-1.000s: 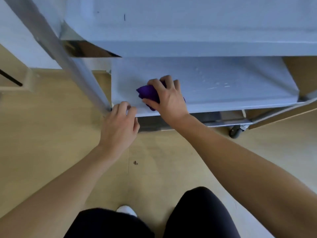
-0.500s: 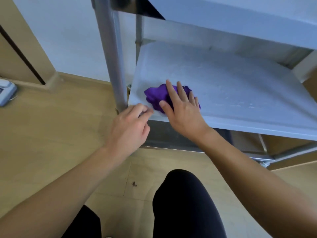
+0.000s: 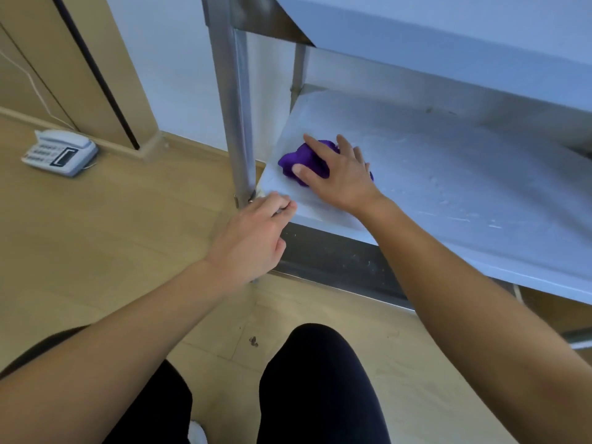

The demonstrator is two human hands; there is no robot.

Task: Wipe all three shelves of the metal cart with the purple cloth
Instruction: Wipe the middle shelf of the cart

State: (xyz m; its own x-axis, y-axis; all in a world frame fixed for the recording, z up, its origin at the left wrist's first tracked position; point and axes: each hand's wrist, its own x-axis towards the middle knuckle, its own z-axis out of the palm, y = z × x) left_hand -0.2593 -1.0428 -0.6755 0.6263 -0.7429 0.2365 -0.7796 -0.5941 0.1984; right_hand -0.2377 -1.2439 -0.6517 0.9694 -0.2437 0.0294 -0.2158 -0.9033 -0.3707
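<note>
Right hand: flat, fingers spread, pressing bunched purple cloth on shelf. Left hand: curled on shelf corner. Risk: cloth's small contact patch leaves unwiped streaks.

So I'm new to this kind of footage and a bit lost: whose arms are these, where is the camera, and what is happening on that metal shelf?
The camera sits on a person's head, looking down at their own bare arms. The right hand presses a purple cloth flat on a lower shelf of the metal cart, near its left front corner. The left hand steadies the shelf's front edge beside the cart leg. Another shelf hangs above. A desk phone lies on the wooden floor.
</note>
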